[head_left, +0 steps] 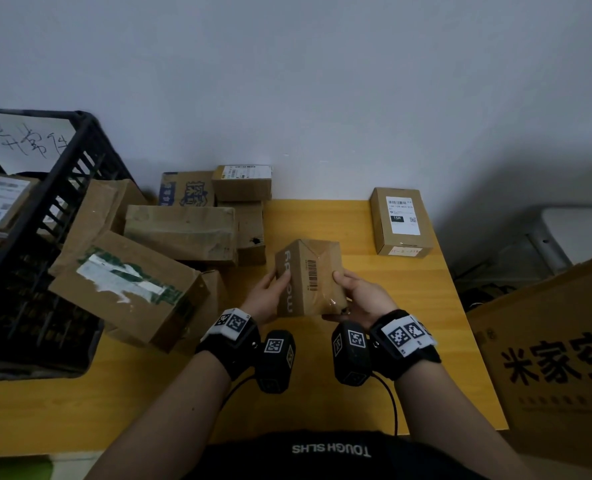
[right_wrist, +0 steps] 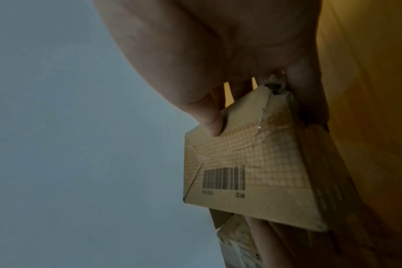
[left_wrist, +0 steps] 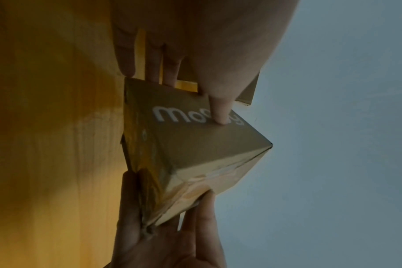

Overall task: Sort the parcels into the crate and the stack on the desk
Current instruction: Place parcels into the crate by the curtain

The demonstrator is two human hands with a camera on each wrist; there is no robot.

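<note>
I hold a small brown parcel (head_left: 308,275) with white lettering and a barcode above the yellow desk (head_left: 408,306), tilted with one corner up. My left hand (head_left: 268,294) grips its left side; in the left wrist view the thumb (left_wrist: 220,114) presses the lettered face of the parcel (left_wrist: 195,148) and the fingers reach behind it. My right hand (head_left: 355,292) grips the right side, its thumb (right_wrist: 210,125) on the taped barcode face of the parcel (right_wrist: 252,172). The black crate (head_left: 66,168) stands at the left with a labelled parcel (head_left: 2,202) inside.
A loose pile of brown parcels (head_left: 180,230) lies between the crate and the desk's middle. One labelled box (head_left: 400,221) stands alone at the back right. A large printed carton (head_left: 557,358) stands off the desk's right edge. A wall closes the back.
</note>
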